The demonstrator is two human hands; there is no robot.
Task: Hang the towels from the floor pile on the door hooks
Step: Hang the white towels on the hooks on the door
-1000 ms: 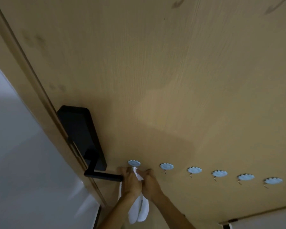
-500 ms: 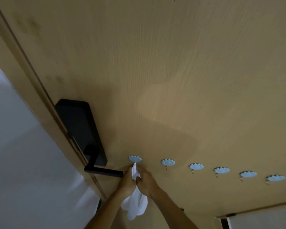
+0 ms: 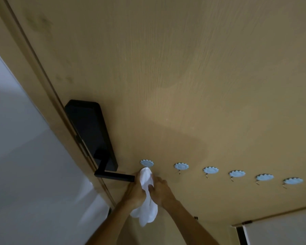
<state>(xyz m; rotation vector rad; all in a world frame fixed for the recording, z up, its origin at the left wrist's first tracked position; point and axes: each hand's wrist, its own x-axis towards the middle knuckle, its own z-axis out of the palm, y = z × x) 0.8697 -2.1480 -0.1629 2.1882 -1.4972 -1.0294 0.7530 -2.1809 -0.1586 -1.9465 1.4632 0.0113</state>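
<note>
Wooden door (image 3: pixel 166 68), seen from below at a steep angle. A row of pale blue flower-shaped hooks (image 3: pixel 181 166) runs along the door to the right of a black lock plate (image 3: pixel 90 131) with a lever handle (image 3: pixel 114 177). A white towel (image 3: pixel 146 193) is held up against the door just beneath the leftmost hook (image 3: pixel 146 163); its upper end touches the base of that hook, and its lower end hangs in loose folds between the two forearms. Whether the cloth is caught on the metal prong cannot be told.

Left hand (image 3: pixel 137 191): beside the tip of the lever handle, its fingers wrapped round the left side of the towel. Right hand (image 3: pixel 160 189): on the towel's right side, thumb pressed into the cloth, fingers curled round it. The two hands are close together with the towel between them.

The other hooks in the row carry nothing, and each shows a small metal prong under its flower plate. Left of the door frame (image 3: pixel 42 85) is a grey-white wall (image 3: pixel 16 156). At lower right, below the door's edge, a pale panel (image 3: pixel 281 230) with a dark vertical strip is partly in view.
</note>
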